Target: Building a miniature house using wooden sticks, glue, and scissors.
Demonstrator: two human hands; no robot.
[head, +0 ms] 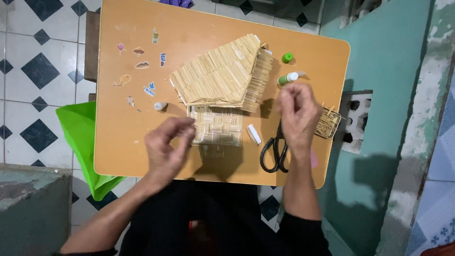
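The little stick house (219, 90) stood at the bench's (123, 156) centre. It looked light, stiff and brittle, best taken by its woven walls rather than the overhanging roof. The left hand (166, 147), at seven o'clock from it, had fingers pinched together at the wall's edge; whether they held a stick, I cannot tell. The right hand (297, 116), at four o'clock, was curled, contents hidden. Beside it, a wire basket (332, 124) held loose sticks.

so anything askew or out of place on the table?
The stick house: its roof sits skewed, overhanging the woven wall unevenly. The glue bottle lies on its side, its green cap off beside it. Nothing spilled.
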